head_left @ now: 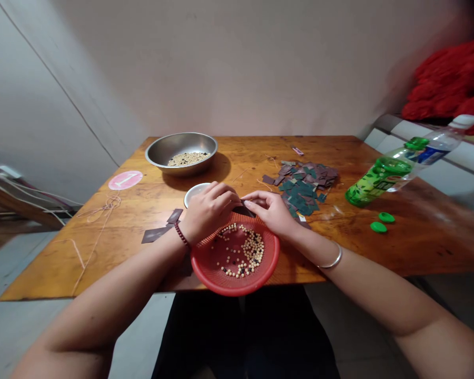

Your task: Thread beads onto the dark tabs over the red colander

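Observation:
A red plastic colander stands at the table's front edge, with pale and black beans spread over its bottom. Above its far rim, my left hand and my right hand meet, fingers pinched on a small dark brown piece. It resembles the flat dark patches beside my left wrist; whether it is a flat patch or a pouch I cannot tell. A white bowl is partly hidden behind my left hand. To the right lies a pile of brown and dark green patches.
A steel basin holding more beans stands at the back left. Loose string and a pink round label lie at left. At right are a green bottle, a clear bottle and two green caps; red material sits beyond.

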### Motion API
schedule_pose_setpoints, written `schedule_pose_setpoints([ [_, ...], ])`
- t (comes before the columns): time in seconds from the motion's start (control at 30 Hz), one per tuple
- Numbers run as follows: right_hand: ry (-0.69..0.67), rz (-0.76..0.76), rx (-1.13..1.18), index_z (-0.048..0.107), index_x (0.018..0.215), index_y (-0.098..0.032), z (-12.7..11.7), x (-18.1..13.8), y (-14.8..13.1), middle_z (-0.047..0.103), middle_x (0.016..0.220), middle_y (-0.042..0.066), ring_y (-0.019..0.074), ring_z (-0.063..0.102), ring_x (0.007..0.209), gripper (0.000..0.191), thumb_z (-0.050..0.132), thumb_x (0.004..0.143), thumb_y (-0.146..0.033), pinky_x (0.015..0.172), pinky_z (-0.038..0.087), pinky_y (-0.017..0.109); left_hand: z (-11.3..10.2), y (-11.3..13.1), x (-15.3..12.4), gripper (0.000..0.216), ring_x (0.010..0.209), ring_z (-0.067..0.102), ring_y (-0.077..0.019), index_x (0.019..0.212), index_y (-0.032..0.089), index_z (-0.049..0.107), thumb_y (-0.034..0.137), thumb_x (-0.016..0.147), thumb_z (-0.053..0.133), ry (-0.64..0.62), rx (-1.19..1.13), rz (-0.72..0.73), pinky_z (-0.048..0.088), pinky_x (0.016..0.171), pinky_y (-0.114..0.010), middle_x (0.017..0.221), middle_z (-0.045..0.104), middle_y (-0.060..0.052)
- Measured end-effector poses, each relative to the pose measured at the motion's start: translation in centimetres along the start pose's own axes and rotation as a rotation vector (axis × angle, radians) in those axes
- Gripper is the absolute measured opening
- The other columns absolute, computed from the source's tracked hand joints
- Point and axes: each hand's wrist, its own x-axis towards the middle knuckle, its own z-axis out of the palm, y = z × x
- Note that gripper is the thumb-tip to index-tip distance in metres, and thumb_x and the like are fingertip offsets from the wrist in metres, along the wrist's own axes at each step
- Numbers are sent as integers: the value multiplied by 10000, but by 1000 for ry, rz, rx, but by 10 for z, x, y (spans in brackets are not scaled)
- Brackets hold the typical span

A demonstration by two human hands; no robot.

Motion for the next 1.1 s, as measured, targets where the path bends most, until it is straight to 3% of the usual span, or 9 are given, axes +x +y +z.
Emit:
schedule_pose_setpoints([
  [1.1,-13,9,12,663,882,-153,0,0,-1,717,893,67,163,673,817,187,658,741,-277,793,532,314,-1,2,0,149,830,551,-132,864,193,621,287,888,507,-21,-37,0,465,771,-267,912,636,-26],
])
